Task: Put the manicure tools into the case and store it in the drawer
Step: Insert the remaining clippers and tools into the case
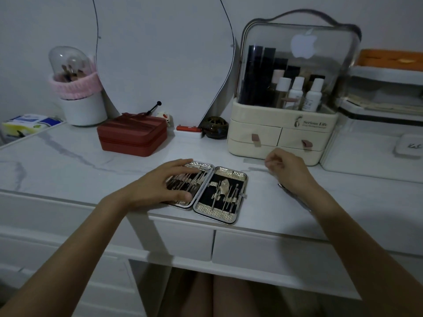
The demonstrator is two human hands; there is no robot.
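Manicure case [207, 193] lies open flat at the near edge of the marble tabletop [68, 165], metal tools strapped in both halves; left hand [160, 186] rests on the left half with fingers spread straight, right hand [287, 169] hovers right of it, loosely curled, holding nothing visible. One loose metal tool [295, 196] lies on the tabletop under the right wrist. Case looks stiff, hinged and light, tools thin, hard and probably slippery: likely best to pinch the tool mid-shaft, then take the closed case by its long edges.
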